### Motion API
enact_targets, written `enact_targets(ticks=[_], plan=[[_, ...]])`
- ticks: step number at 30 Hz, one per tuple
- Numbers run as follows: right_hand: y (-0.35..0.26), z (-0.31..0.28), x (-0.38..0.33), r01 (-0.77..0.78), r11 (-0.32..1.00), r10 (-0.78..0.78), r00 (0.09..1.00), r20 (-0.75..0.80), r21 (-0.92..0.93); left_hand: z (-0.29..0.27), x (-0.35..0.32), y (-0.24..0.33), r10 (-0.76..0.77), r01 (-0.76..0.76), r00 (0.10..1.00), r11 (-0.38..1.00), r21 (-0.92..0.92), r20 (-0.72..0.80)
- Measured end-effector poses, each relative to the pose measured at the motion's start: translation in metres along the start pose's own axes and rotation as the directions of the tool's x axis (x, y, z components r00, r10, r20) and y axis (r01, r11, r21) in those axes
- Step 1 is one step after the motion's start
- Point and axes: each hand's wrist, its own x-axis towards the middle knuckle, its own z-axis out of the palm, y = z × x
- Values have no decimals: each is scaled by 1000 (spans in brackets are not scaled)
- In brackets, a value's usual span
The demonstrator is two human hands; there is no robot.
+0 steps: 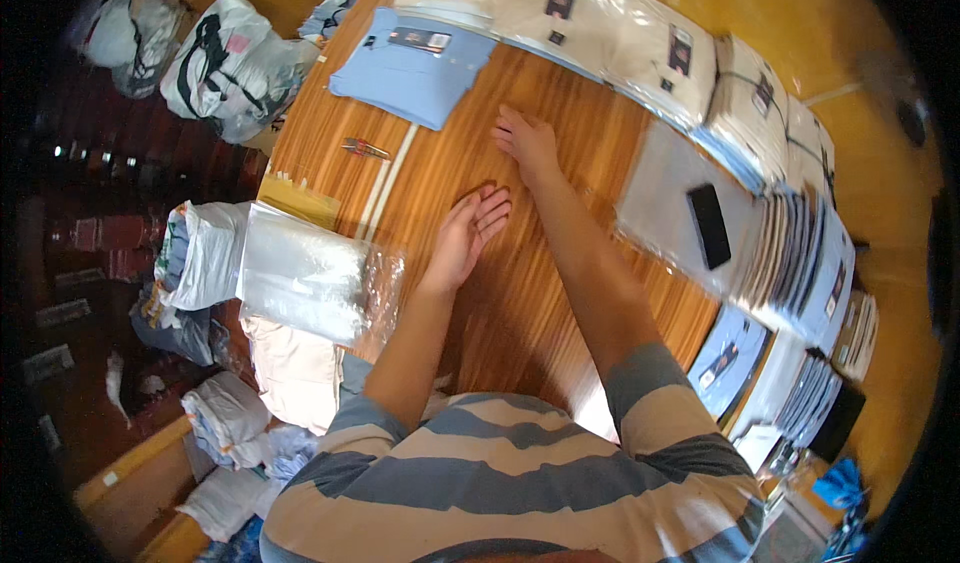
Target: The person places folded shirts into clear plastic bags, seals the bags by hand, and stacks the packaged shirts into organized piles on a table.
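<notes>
Both of my hands hover over the middle of a wooden table (pixel 470 333), and neither holds anything. My left hand (pixel 472 231) is palm up with its fingers spread a little. Farther off and to the right, my right hand (pixel 526 146) reaches forward, its fingers stretched out. Nearest to the right hand lies a folded light blue garment (pixel 400 81) with a dark tag at its top. A small pair of thread snips (pixel 367 149) with reddish handles rests left of the hands. Clear plastic sleeves (pixel 305 268) are stacked by my left forearm.
Packed beige garments (pixel 560 18) line the far edge. At right, a black phone (pixel 709 225) lies on more clear plastic sleeves (pixel 650 188), beside a stack of folded garments (pixel 800 253). Stuffed white bags (pixel 235 68) stand beyond the left edge. A yellowish packet (pixel 298 201) sits near that edge.
</notes>
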Motion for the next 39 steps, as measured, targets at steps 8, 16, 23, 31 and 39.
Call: enact_targets(ticks=[8, 16, 23, 31, 39], plan=[[20, 108, 89, -84, 992, 82, 996, -27, -96, -16, 84, 21, 100, -72, 995, 831, -551, 21], [6, 62, 45, -142, 984, 133, 987, -90, -107, -8, 130, 30, 225, -178, 972, 510, -842, -70], [23, -71, -119, -118, 979, 80, 972, -219, -164, -9, 89, -9, 256, -264, 957, 559, -786, -140], [60, -213, -319, -244, 851, 155, 963, -221, -465, -39, -108, -39, -271, 394, 916, 744, -539, 296], [45, -205, -377, 2, 248, -328, 941, -82, -969, -67, -182, -69, -72, 95, 995, 736, 671, -62]])
